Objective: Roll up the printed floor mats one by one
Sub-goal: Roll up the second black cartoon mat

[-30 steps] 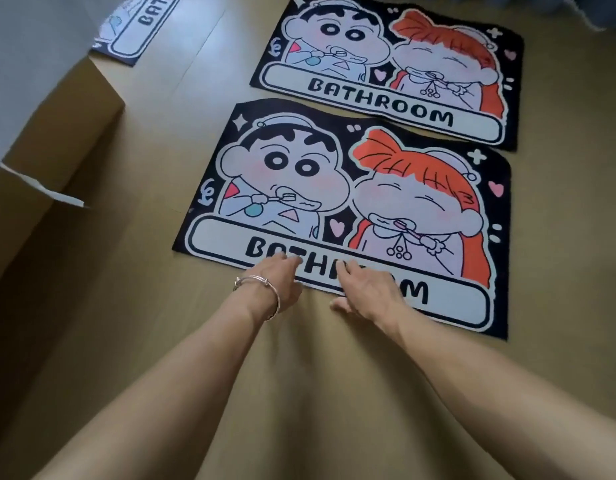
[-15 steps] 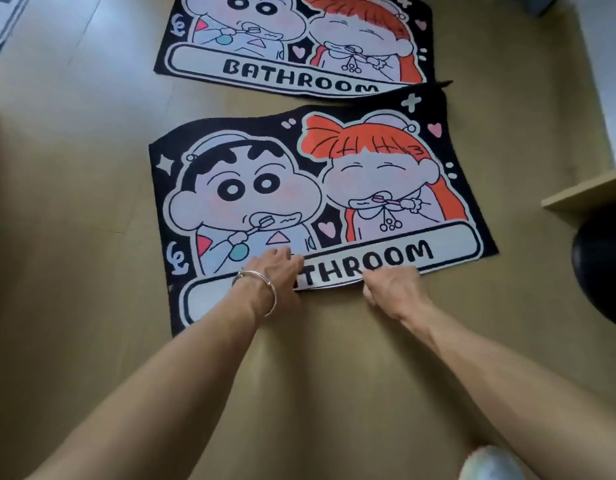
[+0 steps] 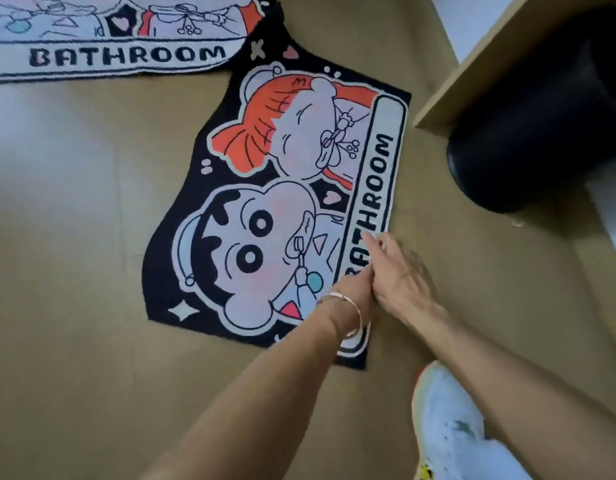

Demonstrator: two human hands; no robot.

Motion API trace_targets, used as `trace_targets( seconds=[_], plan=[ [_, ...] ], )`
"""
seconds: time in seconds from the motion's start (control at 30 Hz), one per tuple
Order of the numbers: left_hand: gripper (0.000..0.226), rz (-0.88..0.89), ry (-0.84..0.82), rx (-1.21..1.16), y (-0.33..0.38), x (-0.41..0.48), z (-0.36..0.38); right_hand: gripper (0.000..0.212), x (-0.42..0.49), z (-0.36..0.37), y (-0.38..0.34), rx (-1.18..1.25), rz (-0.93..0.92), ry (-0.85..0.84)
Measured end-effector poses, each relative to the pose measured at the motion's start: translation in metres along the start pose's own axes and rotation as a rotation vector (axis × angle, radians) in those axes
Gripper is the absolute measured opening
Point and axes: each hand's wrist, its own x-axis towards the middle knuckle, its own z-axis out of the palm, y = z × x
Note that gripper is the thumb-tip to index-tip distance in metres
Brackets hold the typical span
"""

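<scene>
Two printed floor mats show. The near mat (image 3: pixel 265 216) lies flat and unrolled in the middle of the tan floor (image 3: pixel 74 237), turned so that its white "BATHROOM" band runs along its right edge. The second mat (image 3: pixel 119 39) lies flat beyond it at the upper left, cut off by the frame; the two are close at their corners.

Both hands meet at the near mat's right edge, low on the lettered band. The right hand (image 3: pixel 400 275) has its fingers stretched out, tips on the white band, though it is blurred. The left hand (image 3: pixel 357 289) touches the same edge just beside it; its fingers are hidden, so their grip cannot be told. One silver bangle (image 3: pixel 344 315) circles the left wrist.

One white shoe (image 3: pixel 448 427) stands on the floor at the lower right. One black rounded object (image 3: pixel 528 140) sits under a pale wooden board (image 3: pixel 473 74) at the upper right.
</scene>
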Motion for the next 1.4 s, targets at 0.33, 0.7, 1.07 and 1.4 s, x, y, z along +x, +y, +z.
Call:
trace_targets(
  seconds=[0.33,0.7,1.07,1.4],
  plan=[
    [0.026,0.032,0.024,0.594,-0.069,-0.024,-0.017,0.031,-0.05,0.048,0.015,-0.106,-0.202,-0.324],
    [0.067,0.097,-0.076,0.856,-0.107,-0.057,-0.029,0.051,-0.039,0.068,-0.043,-0.115,-0.352,-0.294],
    [0.046,0.108,-0.084,0.782,-0.107,-0.071,-0.027,0.018,-0.034,0.045,-0.05,-0.207,-0.446,-0.356],
    [0.018,-0.1,-0.145,1.016,-0.113,-0.092,-0.002,0.009,-0.032,0.044,-0.073,-0.326,-0.559,-0.538]
  ],
)
